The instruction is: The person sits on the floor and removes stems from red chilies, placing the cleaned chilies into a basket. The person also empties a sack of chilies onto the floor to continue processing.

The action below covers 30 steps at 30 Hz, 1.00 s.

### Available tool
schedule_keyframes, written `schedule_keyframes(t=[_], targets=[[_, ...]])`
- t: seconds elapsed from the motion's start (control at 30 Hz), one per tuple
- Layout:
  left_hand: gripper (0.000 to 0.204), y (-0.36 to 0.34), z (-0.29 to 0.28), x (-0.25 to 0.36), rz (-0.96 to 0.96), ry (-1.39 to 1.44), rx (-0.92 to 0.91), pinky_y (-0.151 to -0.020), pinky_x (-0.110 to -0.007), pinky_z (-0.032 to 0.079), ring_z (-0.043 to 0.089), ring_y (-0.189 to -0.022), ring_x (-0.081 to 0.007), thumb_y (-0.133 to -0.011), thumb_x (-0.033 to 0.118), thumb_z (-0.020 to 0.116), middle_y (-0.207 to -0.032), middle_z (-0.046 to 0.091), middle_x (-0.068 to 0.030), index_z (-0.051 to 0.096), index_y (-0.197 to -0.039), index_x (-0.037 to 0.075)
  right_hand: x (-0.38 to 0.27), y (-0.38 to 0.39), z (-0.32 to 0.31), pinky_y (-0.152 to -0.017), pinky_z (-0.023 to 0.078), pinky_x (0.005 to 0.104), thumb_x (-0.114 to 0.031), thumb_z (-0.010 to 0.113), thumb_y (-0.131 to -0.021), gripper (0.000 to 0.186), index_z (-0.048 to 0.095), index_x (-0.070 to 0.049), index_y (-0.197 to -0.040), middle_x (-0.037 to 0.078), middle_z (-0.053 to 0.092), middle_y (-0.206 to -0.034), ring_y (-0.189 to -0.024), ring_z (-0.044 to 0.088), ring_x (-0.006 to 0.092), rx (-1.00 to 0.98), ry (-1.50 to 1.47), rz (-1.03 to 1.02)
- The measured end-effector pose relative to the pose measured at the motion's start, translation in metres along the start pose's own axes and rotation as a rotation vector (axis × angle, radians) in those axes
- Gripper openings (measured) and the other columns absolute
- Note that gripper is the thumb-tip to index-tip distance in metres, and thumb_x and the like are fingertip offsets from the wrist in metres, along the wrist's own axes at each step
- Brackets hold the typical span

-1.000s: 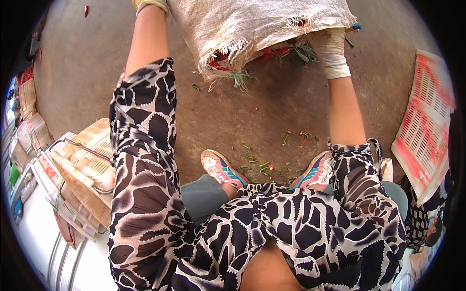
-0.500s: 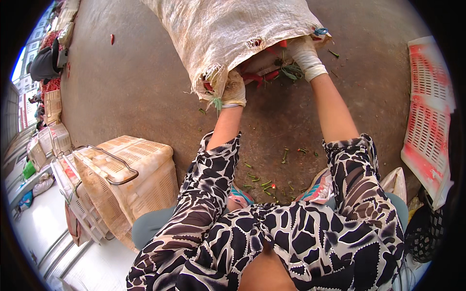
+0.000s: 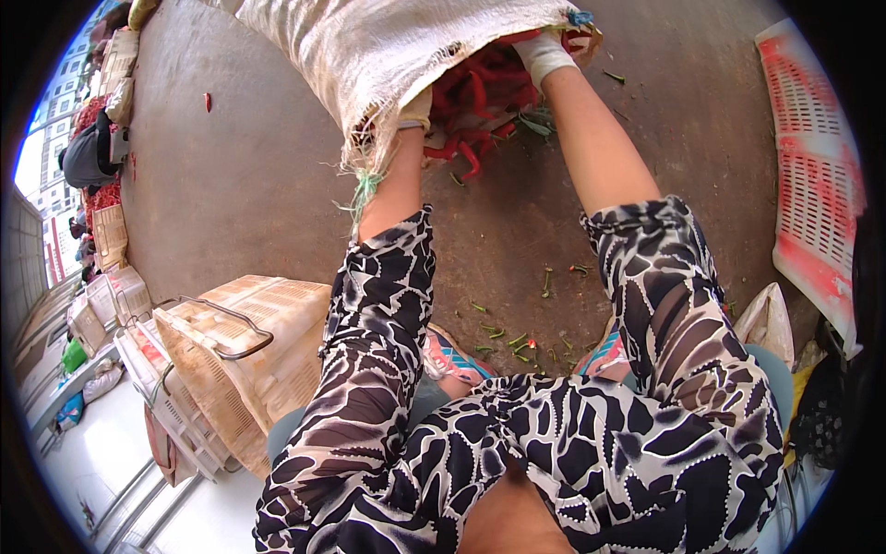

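Because the left hand point(image 3: 419, 106) and right hand point(image 3: 546, 60) reach under the edge of the white sack point(image 3: 415, 37), straight ahead, keeping both sides level should spill fewer red peppers point(image 3: 475, 92) from its mouth (the fingers are hidden, so I cannot tell whether they grip).

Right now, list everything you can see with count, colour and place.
Woven sack: one, whitish, top centre
Peppers: many, red, at the sack's mouth
Lone pepper: one, red, floor, upper left
Stem scraps: many, green, floor, lower centre
Crates: several, stained off-white, left
Slotted crate: at least one, red-and-white, right edge
Bag: one, whitish, lower right
Bystander: at least one, grey-clad, far left
Sleeves: two, black-and-white, lower centre
Shoes: two, pink and blue, lower centre
Left hand: one, pale glove, under sack's left edge
Right hand: one, pale glove, sack mouth's right side
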<state>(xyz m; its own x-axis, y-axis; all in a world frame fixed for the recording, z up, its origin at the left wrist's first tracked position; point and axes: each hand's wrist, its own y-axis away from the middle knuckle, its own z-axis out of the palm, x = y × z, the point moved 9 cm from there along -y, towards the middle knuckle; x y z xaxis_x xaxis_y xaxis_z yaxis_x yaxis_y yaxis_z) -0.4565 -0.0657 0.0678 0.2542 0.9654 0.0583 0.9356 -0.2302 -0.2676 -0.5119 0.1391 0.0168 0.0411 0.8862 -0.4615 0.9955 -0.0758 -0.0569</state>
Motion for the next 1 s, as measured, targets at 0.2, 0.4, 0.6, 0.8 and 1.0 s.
schedule_keyframes(t=[0.2,0.4,0.6,0.8,1.0], targets=[[0.040,-0.036,0.004,-0.001,-0.022,0.034,-0.182,-0.100,-0.044,0.036,0.048,-0.117,-0.0345,-0.088,0.024,0.051,-0.125,0.053,-0.0172,0.052,-0.123,0.005,-0.021,0.026,0.004,-0.104,0.034,0.0403,-0.040,0.043,-0.089,0.049,0.053,-0.011,-0.127,0.011,0.052,-0.132,-0.122,0.047,0.0296,-0.088,0.002,-0.006],[0.044,-0.036,-0.005,0.002,-0.022,0.055,-0.245,-0.101,-0.044,0.035,0.046,-0.118,-0.0349,-0.087,0.027,0.053,-0.128,0.051,-0.0175,0.050,-0.126,0.006,-0.011,0.042,-0.040,-0.102,0.038,0.0369,-0.044,0.041,-0.090,0.052,0.050,-0.012,-0.130,0.014,0.046,-0.137,-0.124,0.045,0.0311,-0.035,0.001,-0.046],[0.049,-0.053,0.007,-0.002,-0.031,0.073,-0.350,-0.102,-0.044,0.035,0.044,-0.120,-0.0352,-0.086,0.029,0.054,-0.130,0.049,-0.0177,0.047,-0.129,0.008,-0.015,-0.004,0.019,-0.111,0.022,0.0396,-0.056,0.030,-0.091,0.065,0.034,-0.012,-0.139,0.008,0.031,-0.147,-0.135,0.028,0.0264,-0.205,0.091,-0.125],[0.053,-0.049,-0.011,0.012,-0.057,0.090,-0.470,-0.103,-0.043,0.034,0.043,-0.122,-0.0355,-0.084,0.032,0.056,-0.132,0.047,-0.0180,0.045,-0.131,0.009,-0.013,0.005,0.049,-0.115,0.009,0.0435,-0.059,0.025,-0.093,0.071,0.022,-0.013,-0.147,0.006,0.018,-0.154,-0.142,0.012,0.0272,-0.279,0.013,0.198],[0.058,-0.028,-0.029,0.018,-0.095,0.103,-0.600,-0.104,-0.043,0.033,0.041,-0.124,-0.0359,-0.083,0.034,0.057,-0.134,0.045,-0.0183,0.043,-0.134,0.011,-0.017,0.044,0.011,-0.096,0.043,0.0355,-0.046,0.048,-0.088,0.051,0.056,-0.008,-0.121,0.010,0.059,-0.123,-0.115,0.054,0.0276,0.059,-0.561,0.285]])
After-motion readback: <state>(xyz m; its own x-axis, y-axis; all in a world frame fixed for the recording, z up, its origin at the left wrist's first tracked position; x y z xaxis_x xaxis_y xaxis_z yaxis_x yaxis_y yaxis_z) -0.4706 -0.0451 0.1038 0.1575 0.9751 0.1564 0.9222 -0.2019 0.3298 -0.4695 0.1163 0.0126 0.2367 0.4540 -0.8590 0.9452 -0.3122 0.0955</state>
